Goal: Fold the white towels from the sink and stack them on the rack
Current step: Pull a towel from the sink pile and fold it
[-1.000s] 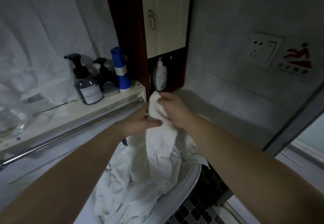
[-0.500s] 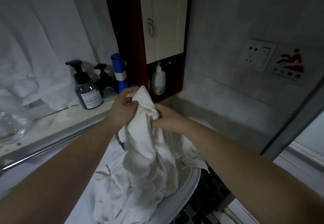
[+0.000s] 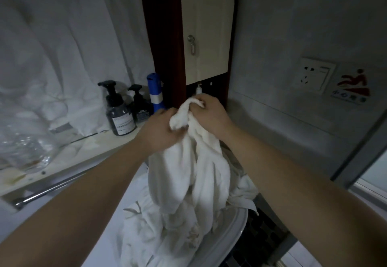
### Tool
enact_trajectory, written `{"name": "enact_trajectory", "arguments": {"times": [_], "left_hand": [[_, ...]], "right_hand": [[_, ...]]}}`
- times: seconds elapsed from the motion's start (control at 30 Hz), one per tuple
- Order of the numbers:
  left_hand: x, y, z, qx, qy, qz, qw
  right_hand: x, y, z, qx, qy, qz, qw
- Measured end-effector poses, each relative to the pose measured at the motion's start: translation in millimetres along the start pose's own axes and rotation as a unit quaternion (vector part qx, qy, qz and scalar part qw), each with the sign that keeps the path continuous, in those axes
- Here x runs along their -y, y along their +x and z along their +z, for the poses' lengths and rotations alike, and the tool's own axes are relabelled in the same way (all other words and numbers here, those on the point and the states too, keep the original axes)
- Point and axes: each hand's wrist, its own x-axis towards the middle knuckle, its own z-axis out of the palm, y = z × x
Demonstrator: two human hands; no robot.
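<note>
You're holding one white towel bunched up above the sink. Your left hand is curled round the wad and your right hand pinches the top fold, with the tail hanging down to the pile of towels in the basin. Tip: don't fold from a wad. Walk your fingers along the hem until each hand has a corner, then spread it wide. Lift it high enough to clear the pile, or I reckon you'll drag the others out.
</note>
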Motion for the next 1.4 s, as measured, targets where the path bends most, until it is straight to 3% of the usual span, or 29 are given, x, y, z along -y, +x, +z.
{"name": "enact_trajectory", "arguments": {"times": [0.13,0.23,0.37,0.47,0.53,0.7,0.83,0.87,0.9,1.0,1.13,1.23,1.33,1.4], "left_hand": [[21,-4,-13,-0.09,-0.075,-0.083,0.99],[34,-6,-17,-0.089,-0.178,-0.135,0.971],[25,-3,-18,-0.013,-0.372,-0.191,0.908],[16,0,-18,-0.054,-0.467,-0.239,0.85],[14,2,-18,-0.069,-0.473,-0.255,0.84],[10,9,-19,-0.081,-0.514,-0.29,0.803],[10,10,-19,-0.016,-0.567,-0.29,0.771],[12,8,-19,-0.01,-0.566,-0.286,0.773],[14,6,-18,-0.015,-0.537,-0.274,0.797],[27,4,-21,-0.053,-0.343,-0.22,0.912],[40,-2,-30,0.033,-0.179,-0.155,0.971],[41,-6,-29,-0.033,-0.118,-0.153,0.981],[40,-7,-27,-0.124,-0.17,-0.198,0.957],[36,-9,-25,-0.091,-0.239,-0.182,0.95]], "right_hand": [[-8,-6,-10,0.106,-0.074,-0.013,0.992],[-21,-9,-11,0.161,-0.124,-0.021,0.979],[-32,-8,-8,0.044,-0.118,-0.011,0.992],[-35,-8,-5,-0.028,-0.142,-0.003,0.989],[-31,-11,-4,-0.036,-0.128,-0.012,0.991],[-24,-23,12,0.098,-0.059,-0.01,0.993],[-28,-24,27,0.152,-0.098,-0.02,0.983],[-29,-22,28,0.141,-0.099,-0.026,0.985],[-29,-21,28,0.126,-0.083,-0.02,0.988],[-28,-20,24,0.098,0.007,0.02,0.995],[-17,-8,14,0.072,0.135,0.06,0.986],[-4,3,5,0.056,0.176,0.056,0.981],[4,3,1,0.089,0.132,0.019,0.987],[5,1,1,0.128,0.14,0.022,0.982]]}}
